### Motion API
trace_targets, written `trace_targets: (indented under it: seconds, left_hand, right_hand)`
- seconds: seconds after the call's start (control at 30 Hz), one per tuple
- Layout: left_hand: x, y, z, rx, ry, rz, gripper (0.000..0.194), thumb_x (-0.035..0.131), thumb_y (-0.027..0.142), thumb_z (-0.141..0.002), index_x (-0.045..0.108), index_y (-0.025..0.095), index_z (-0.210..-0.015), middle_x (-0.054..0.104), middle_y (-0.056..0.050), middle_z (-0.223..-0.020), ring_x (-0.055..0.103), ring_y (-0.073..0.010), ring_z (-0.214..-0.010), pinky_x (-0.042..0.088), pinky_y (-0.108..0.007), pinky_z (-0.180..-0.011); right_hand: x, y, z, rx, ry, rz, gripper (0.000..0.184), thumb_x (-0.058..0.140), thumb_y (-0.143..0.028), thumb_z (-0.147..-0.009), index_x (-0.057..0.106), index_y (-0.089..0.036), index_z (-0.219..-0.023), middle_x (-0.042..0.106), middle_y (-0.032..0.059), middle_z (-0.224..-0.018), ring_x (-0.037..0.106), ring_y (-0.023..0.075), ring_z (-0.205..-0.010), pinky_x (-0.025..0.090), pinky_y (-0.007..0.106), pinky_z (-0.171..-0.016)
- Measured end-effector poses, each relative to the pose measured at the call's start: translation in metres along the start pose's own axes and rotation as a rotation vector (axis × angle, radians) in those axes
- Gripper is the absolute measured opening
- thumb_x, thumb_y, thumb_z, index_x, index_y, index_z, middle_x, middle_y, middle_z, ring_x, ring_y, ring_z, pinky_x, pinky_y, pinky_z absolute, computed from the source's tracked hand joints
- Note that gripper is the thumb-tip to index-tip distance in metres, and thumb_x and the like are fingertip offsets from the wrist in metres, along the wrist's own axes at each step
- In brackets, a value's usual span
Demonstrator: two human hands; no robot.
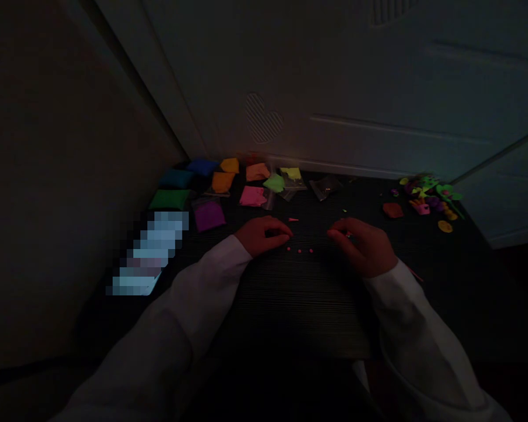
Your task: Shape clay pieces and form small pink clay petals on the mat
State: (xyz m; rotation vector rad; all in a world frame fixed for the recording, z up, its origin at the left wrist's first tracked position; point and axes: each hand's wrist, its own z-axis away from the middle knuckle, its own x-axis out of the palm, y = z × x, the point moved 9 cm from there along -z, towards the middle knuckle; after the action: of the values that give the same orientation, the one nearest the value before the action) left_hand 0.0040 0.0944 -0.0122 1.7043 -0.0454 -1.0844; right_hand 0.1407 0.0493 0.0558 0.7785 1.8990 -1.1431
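Note:
My left hand point(266, 234) rests on the dark tabletop, thumb and forefinger brought together in a pinch; anything between them is too small to make out. Just below its fingertips lies a row of small pink balls point(300, 251). A small pointed pink piece point(293, 220) lies beyond these fingertips. Across a short gap, my right hand point(363, 245) is also closed, its thumb and fingertips pinched, and I cannot see what they hold. A tiny pale and pink piece point(348, 234) shows by its fingers. Near the right wrist lies a thin pink stick point(416, 274).
Packets of coloured clay, such as purple point(209, 215), green point(170, 200) and pink point(252, 196), line the back left. A lit phone point(152, 252) lies left. Small colourful clay figures point(431, 196) and a red lump point(393, 210) sit right. A pale panel point(356, 135) rises behind the dim table.

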Motion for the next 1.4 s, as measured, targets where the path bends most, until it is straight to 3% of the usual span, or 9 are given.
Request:
trace_targets:
  seconds: [0.27,0.6,0.8,0.93,1.07,1.17,1.4]
  left_hand:
    - [0.000,0.000,0.000,-0.002,0.000,0.012,0.024,0.048,0.033,-0.073,0.061,0.018,-0.087,0.059,-0.001,-0.081,0.052,-0.0115,-0.076,0.039,-0.024,-0.070]
    - [0.001,-0.002,0.000,-0.025,0.007,0.024,0.025,0.049,0.033,-0.073,0.061,0.017,-0.087,0.058,-0.002,-0.080,0.051,-0.0110,-0.073,0.039,-0.023,-0.068]
    - [0.003,0.005,0.000,0.065,-0.030,-0.049,0.023,0.053,0.032,-0.071,0.062,0.017,-0.086,0.058,-0.003,-0.078,0.050,-0.0124,-0.077,0.038,-0.024,-0.071]
    - [0.012,0.010,0.000,0.173,-0.095,-0.160,0.021,0.059,0.031,-0.065,0.063,0.021,-0.083,0.058,-0.003,-0.087,0.048,-0.0150,-0.087,0.034,-0.028,-0.081]
    - [0.014,0.007,-0.001,0.164,-0.097,-0.218,0.018,0.059,0.032,-0.065,0.065,0.022,-0.079,0.056,-0.003,-0.087,0.047,-0.0154,-0.087,0.034,-0.029,-0.081]
    - [0.011,0.009,-0.001,0.167,-0.090,-0.142,0.014,0.057,0.030,-0.068,0.065,0.020,-0.075,0.059,-0.002,-0.081,0.049,-0.0139,-0.084,0.034,-0.028,-0.081]
    - [0.008,-0.003,0.000,-0.036,-0.065,0.281,0.023,0.060,0.032,-0.064,0.059,0.016,-0.080,0.061,-0.001,-0.077,0.055,-0.0113,-0.074,0.041,-0.026,-0.073]
  right_hand:
    - [0.003,0.001,0.001,-0.019,-0.009,-0.003,0.018,0.048,-0.029,-0.077,0.056,-0.019,-0.089,0.062,0.0028,-0.080,0.056,0.0126,-0.070,0.043,0.024,-0.063]
    - [0.043,0.019,0.003,0.009,-0.353,0.129,0.014,0.055,-0.033,-0.071,0.058,-0.021,-0.078,0.060,0.0001,-0.069,0.054,0.0119,-0.063,0.036,0.025,-0.060]
    - [0.050,0.023,0.006,0.021,-0.384,0.208,0.015,0.053,-0.036,-0.072,0.059,-0.026,-0.082,0.063,-0.0009,-0.076,0.056,0.0156,-0.075,0.032,0.032,-0.068]
    - [0.052,0.023,0.007,0.010,-0.378,0.193,0.017,0.053,-0.035,-0.072,0.059,-0.026,-0.085,0.063,-0.0007,-0.077,0.056,0.0146,-0.074,0.033,0.030,-0.067]
    - [0.051,0.026,0.008,0.026,-0.376,0.176,0.021,0.055,-0.037,-0.070,0.058,-0.027,-0.088,0.062,-0.0010,-0.077,0.056,0.0145,-0.072,0.035,0.031,-0.067]
    - [0.043,0.026,0.006,0.044,-0.350,0.134,0.024,0.053,-0.039,-0.071,0.058,-0.024,-0.090,0.062,0.0007,-0.076,0.056,0.0144,-0.072,0.037,0.029,-0.066]
    - [0.000,0.025,-0.003,0.092,-0.018,0.086,0.021,0.047,-0.035,-0.076,0.060,-0.020,-0.083,0.060,0.0028,-0.075,0.053,0.0129,-0.065,0.040,0.027,-0.061]
